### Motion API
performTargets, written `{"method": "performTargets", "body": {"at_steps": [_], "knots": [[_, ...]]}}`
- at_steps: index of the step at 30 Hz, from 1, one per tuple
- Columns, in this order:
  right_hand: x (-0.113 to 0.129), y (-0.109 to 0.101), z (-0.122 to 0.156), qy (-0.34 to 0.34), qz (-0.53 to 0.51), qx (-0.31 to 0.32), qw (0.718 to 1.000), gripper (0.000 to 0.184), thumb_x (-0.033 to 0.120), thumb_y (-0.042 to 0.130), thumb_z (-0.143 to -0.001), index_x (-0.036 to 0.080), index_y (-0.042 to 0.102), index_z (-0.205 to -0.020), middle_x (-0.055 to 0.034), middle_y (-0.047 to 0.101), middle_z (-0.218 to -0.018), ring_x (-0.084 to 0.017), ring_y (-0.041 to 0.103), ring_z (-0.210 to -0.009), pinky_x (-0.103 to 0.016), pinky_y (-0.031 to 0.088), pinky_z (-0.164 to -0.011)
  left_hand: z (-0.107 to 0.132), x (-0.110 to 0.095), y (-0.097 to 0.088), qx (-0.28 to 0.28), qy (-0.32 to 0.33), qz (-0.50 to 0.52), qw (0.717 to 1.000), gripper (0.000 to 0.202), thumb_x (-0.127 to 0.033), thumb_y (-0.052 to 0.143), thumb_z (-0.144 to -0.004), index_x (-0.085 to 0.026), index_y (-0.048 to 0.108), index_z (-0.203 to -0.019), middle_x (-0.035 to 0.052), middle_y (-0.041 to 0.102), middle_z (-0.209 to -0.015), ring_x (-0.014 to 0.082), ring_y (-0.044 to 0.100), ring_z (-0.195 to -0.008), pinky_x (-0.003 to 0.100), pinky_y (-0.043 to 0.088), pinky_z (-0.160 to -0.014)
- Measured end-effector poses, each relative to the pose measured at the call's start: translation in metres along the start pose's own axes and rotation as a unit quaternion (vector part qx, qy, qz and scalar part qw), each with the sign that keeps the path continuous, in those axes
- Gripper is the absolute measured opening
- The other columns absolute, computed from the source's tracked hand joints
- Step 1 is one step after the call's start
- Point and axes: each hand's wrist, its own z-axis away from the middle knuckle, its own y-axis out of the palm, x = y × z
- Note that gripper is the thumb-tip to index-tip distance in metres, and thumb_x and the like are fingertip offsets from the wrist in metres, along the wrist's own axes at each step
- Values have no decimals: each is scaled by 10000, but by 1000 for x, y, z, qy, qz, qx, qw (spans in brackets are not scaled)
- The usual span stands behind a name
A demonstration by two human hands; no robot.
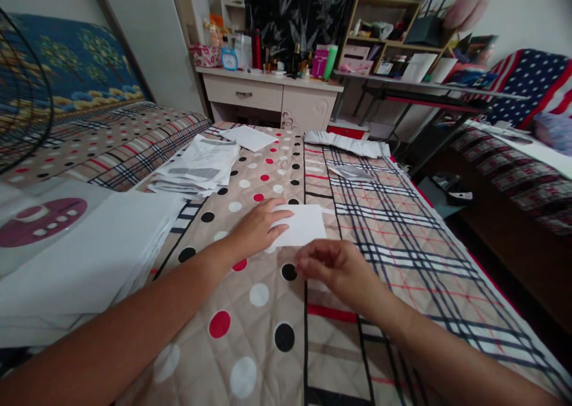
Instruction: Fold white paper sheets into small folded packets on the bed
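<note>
Well | left hand (257,227) lay flat, fingers released, pinning paper (307,224) | right hand (339,269) curled at near edge, grip unclear | paper looked light, floppy, crease-prone: take an edge

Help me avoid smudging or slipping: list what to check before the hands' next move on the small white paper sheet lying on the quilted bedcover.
1. Left hand steadies the small white paper sheet: ok, its fingers lie flat on the sheet's left part.
2. Right hand has a grip on the sheet's near edge: cannot tell, the curled fingers hide it.
3. Sheet lies flat on the dotted and plaid quilted bedcover: ok where visible.
4. Sheet is apart from the loose pile of printed papers: ok.
5. Left forearm is apart from the stack of large white sheets: cannot tell.
</note>
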Motion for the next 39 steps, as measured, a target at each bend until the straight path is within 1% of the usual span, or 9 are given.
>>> {"method": "performTargets", "body": {"at_steps": [1, 3, 5, 8, 12, 15, 30, 35, 39], "knots": [[-3, -12, -7, -54, 94, -74, 991, 122, 287, 668, -796, 191, 695, -866, -53, 712, -849, -181, 667, -763, -324, 528, -730, 0, 2, 1, -4, -7, -2, 1000, 318, -226, 543, -898, -168, 659, -1189, 139, 517, -1385, 271, 502, -1269, 457, 402, -1088], [-12, -38, -23, -137, 221, -122, 958, 276, 250, 759, -703, 231, 707, -973, -62, 698, -1050, -238, 633, -1003, -393, 483, -909, -1, 6, 1, -12, -25, 22, 999, 309, -204, 525, -902, -173, 667, -1175, 129, 539, -1365, 257, 520, -1254, 449, 412, -1081], [-21, -58, -36, -167, 238, -66, 955, 553, 275, 828, -628, 254, 653, -1151, -65, 637, -1224, -258, 584, -1122, -403, 467, -958, -2, 9, -3, -5, -39, 70, 997, 273, -217, 531, -904, -192, 694, -1122, 107, 597, -1302, 232, 579, -1183, 431, 442, -1052], [-31, -72, -40, -170, 233, -6, 957, 669, 325, 833, -646, 268, 586, -1265, -69, 565, -1339, -253, 533, -1216, -413, 420, -1032, -1, 10, -14, 37, -23, 140, 989, 267, -315, 638, -852, -211, 712, -1087, 104, 605, -1300, 229, 586, -1179, 414, 449, -1042], [-35, -74, -35, -190, 227, 16, 955, 618, 311, 813, -689, 254, 588, -1262, -75, 544, -1374, -245, 483, -1285, -419, 345, -1103, 2, 7, -29, 134, 23, 133, 982, 517, -406, 807, -671, -260, 685, -1152, 103, 472, -1449, 278, 413, -1361, 460, 356, -1117], [-33, -75, -34, -189, 218, 29, 957, 531, 296, 791, -721, 265, 621, -1223, -69, 532, -1392, -237, 478, -1295, -415, 350, -1100, 3, 6, -33, 156, 30, 111, 981, 521, -398, 807, -669, -287, 676, -1161, 91, 441, -1475, 281, 357, -1399, 481, 319, -1136], [-36, -78, -36, -190, 146, 22, 971, 266, 284, 677, -839, 256, 698, -1103, -64, 591, -1312, -213, 525, -1238, -384, 384, -1071, 2, 10, -31, 126, 19, 140, 982, 271, -228, 631, -819, -236, 708, -1078, 84, 542, -1401, 234, 418, -1370, 451, 355, -1122], [-36, -73, -38, -180, 177, -21, 967, 191, 257, 673, -823, 243, 720, -1008, -71, 598, -1288, -215, 567, -1165, -378, 436, -1003, -1, 12, -28, 74, -43, 182, 980, 203, -195, 599, -806, -228, 745, -944, 79, 647, -1269, 235, 542, -1264, 451, 428, -1079], [-37, -67, -43, -171, 181, -92, 964, 78, 260, 653, -825, 200, 695, -798, -82, 629, -1210, -212, 599, -1084, -376, 451, -957, -3, 13, -24, 25, -106, 190, 976, 223, -272, 640, -804, -201, 734, -993, 84, 703, -1158, 231, 636, -1127, 394, 551, -925]]}}
